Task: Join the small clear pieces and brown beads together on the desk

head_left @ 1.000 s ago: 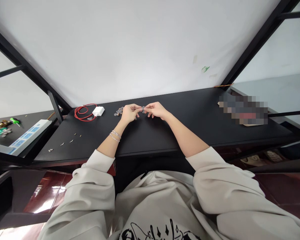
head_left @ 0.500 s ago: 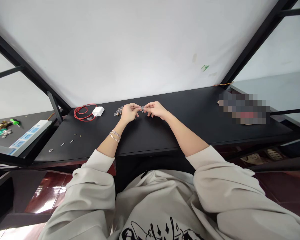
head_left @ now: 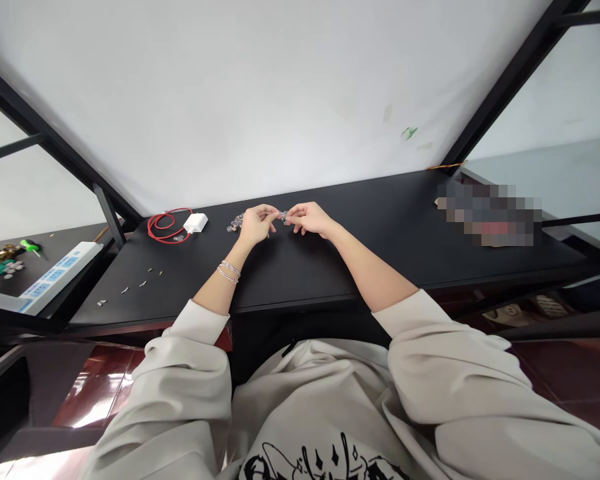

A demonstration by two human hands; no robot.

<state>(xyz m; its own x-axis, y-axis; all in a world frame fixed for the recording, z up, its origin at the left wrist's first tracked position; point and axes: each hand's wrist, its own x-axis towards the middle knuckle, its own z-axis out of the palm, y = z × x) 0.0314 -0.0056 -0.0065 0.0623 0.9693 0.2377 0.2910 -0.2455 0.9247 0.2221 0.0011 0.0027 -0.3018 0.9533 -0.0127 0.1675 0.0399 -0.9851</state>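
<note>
Over the back middle of the black table (head_left: 300, 267), both hands meet at a small clear piece (head_left: 284, 217). My right hand (head_left: 310, 220) pinches this piece between thumb and fingertips. From the other side, my left hand (head_left: 258, 224), with bracelets at its wrist, has its thumb and finger closed close to the piece; whatever is between those fingertips is too small to make out. A pile of small clear pieces (head_left: 234, 223) lies just left of my left hand, partly hidden behind it.
A white charger block (head_left: 196, 223) with a red cable (head_left: 153, 230) lies at the back left. Several tiny metal parts (head_left: 143, 283) are scattered at the front left. Farther left are a power strip (head_left: 60, 277) and a green screwdriver (head_left: 30, 245). A blurred-out object (head_left: 495, 217) lies at right.
My left fingertips have drawn slightly left, away from the clear piece, which shows a little more between the hands. My right hand has hardly moved.
</note>
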